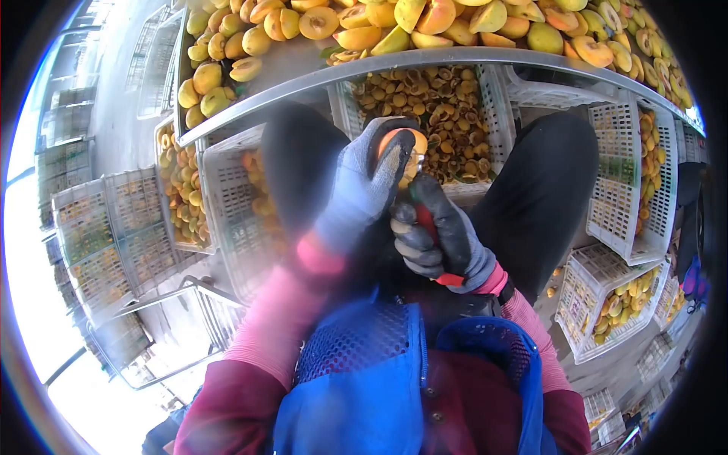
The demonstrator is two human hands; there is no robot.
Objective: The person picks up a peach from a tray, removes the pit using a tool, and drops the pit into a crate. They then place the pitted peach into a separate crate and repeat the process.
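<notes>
My left hand (369, 174), in a grey glove with dark fingertips, is closed round a cut orange-yellow fruit (413, 168) above my lap. Just below and to the right, my right hand (440, 235), gloved in grey and black, grips a red-handled tool (426, 220). The tool's small metal end (420, 161) is against the fruit's cut face; its exact shape is hard to make out. Beyond the hands, between my knees, a white crate (497, 121) holds many small fruit pieces (455, 106).
A metal-edged table (356, 70) heaped with halved fruit (432, 23) spans the top. White crates of fruit stand at the left (216, 197) and right (614, 216), with another at lower right (580, 326). Metal rails (201, 292) are at lower left.
</notes>
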